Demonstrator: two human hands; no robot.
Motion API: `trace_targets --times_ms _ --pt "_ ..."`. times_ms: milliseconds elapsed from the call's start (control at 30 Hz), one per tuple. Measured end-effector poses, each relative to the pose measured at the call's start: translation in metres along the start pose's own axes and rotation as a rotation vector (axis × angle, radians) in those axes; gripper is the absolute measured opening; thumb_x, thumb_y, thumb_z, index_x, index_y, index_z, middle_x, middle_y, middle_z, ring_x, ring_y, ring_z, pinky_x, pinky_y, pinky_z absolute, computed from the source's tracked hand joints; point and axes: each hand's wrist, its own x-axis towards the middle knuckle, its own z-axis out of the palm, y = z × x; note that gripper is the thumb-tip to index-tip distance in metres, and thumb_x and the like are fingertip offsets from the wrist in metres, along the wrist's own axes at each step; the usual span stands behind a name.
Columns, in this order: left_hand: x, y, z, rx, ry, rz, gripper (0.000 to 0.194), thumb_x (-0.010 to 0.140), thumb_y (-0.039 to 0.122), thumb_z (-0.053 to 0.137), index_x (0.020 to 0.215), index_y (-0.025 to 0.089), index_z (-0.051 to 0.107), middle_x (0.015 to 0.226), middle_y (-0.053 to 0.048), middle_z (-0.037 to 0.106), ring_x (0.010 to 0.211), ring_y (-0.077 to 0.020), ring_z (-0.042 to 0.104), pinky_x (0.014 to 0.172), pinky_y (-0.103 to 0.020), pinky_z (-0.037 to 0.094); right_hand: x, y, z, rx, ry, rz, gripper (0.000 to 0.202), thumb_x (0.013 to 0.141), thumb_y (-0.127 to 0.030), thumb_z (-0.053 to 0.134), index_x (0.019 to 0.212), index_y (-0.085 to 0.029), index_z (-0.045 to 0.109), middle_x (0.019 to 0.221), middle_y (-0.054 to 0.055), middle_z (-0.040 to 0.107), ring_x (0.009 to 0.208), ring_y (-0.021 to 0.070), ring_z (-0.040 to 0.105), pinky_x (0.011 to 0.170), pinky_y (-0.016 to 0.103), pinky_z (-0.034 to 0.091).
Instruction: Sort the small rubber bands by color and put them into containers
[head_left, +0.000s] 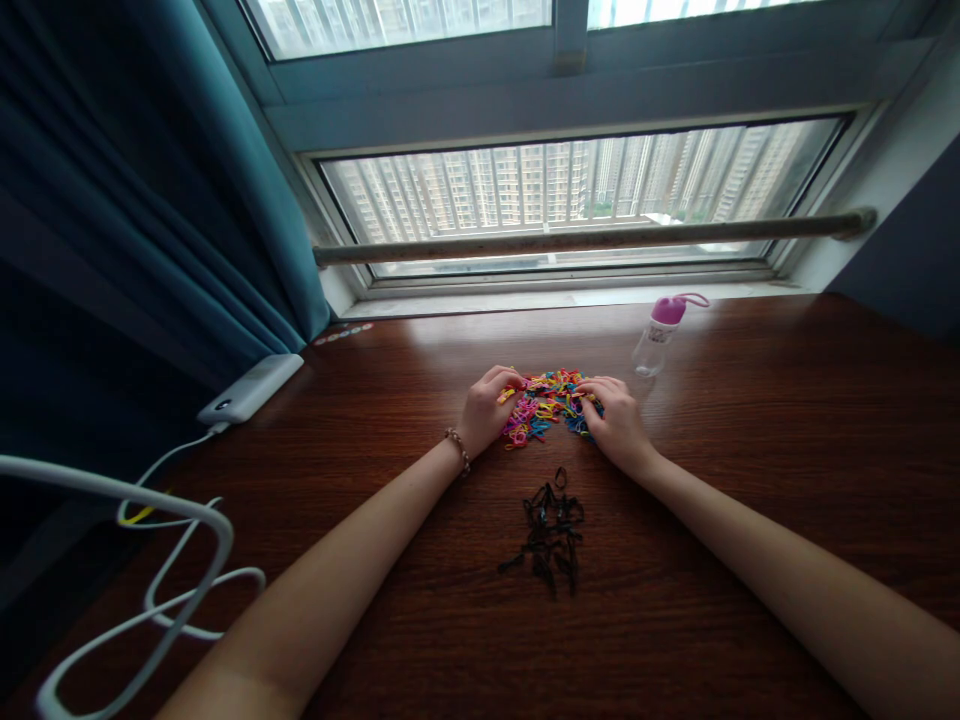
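A pile of small colourful hair ties (553, 405) lies on the brown table, with pink, yellow, red and blue among them. My left hand (486, 408) rests at the pile's left edge, fingers bent and thumb apart, with yellow and pink ties showing between them. On the right edge lies my right hand (616, 422), its fingers reaching over the ties and the thumb apart. Some ties are hidden under both hands. Nearer to me is a loose heap of black hair ties (551, 535), apart from the colourful pile. A beaded bracelet (458, 450) circles my left wrist.
A clear bottle with a purple lid (664, 325) stands behind my right hand. At the left, a white power bank (251, 388) has a cable attached, and a thick white tube (150, 490) loops in front. Window, metal rail (585, 240) and blue curtain (247, 230) border the table.
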Motion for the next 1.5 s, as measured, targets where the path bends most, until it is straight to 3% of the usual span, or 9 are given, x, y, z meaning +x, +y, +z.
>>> trace_targets --times_ms 167,633,733,867,1033,1500 --pt "0.0 -0.002 0.0 -0.062 0.017 -0.062 0.015 0.073 0.013 0.06 0.087 0.016 0.055 0.091 -0.003 0.054 0.071 -0.0102 0.059 0.067 -0.023 0.05 0.0 -0.002 -0.001 0.01 0.007 -0.001 0.019 0.077 -0.012 0.047 0.084 -0.017 0.063 0.091 0.009 0.064 0.093 0.023 0.052 0.087 0.04 0.041" --pt "0.0 -0.003 -0.001 0.027 0.016 -0.007 0.009 0.071 0.023 0.066 0.079 0.017 0.064 0.088 -0.005 0.059 0.082 -0.0152 0.057 0.075 -0.029 0.049 -0.001 -0.001 -0.001 -0.014 -0.001 -0.011 0.019 0.077 -0.012 0.046 0.086 -0.016 0.063 0.089 0.009 0.064 0.091 0.0227 0.053 0.086 0.04 0.043" --pt "-0.001 -0.004 0.0 -0.01 0.013 0.035 0.008 0.073 0.023 0.064 0.078 0.017 0.065 0.086 -0.005 0.059 0.082 -0.0147 0.058 0.076 -0.028 0.049 -0.003 -0.008 -0.003 -0.042 -0.02 -0.117 0.023 0.078 -0.011 0.045 0.091 -0.016 0.063 0.094 0.009 0.063 0.1 0.0239 0.049 0.09 0.042 0.041" --pt "-0.001 -0.002 0.0 -0.066 -0.034 0.13 0.009 0.077 0.023 0.06 0.08 0.017 0.065 0.085 -0.005 0.061 0.08 -0.0131 0.058 0.073 -0.026 0.05 -0.007 -0.025 -0.007 -0.074 -0.164 -0.333 0.03 0.079 -0.01 0.045 0.104 -0.018 0.06 0.109 0.008 0.06 0.115 0.0244 0.04 0.098 0.045 0.035" --pt "-0.001 0.006 -0.003 -0.021 -0.1 0.209 0.012 0.078 0.027 0.058 0.083 0.019 0.066 0.079 -0.004 0.065 0.076 -0.0137 0.058 0.072 -0.028 0.05 -0.009 -0.032 -0.01 -0.082 -0.263 -0.404 0.04 0.079 -0.009 0.045 0.116 -0.022 0.054 0.121 0.007 0.054 0.119 0.0244 0.035 0.1 0.048 0.033" --pt "-0.004 0.011 -0.004 -0.003 -0.124 0.071 0.015 0.076 0.03 0.06 0.08 0.015 0.06 0.079 -0.004 0.066 0.073 -0.0132 0.062 0.07 -0.024 0.05 -0.008 -0.028 -0.012 0.031 -0.286 -0.399 0.044 0.081 -0.009 0.04 0.121 -0.022 0.049 0.12 0.005 0.055 0.116 0.0221 0.04 0.098 0.046 0.034"
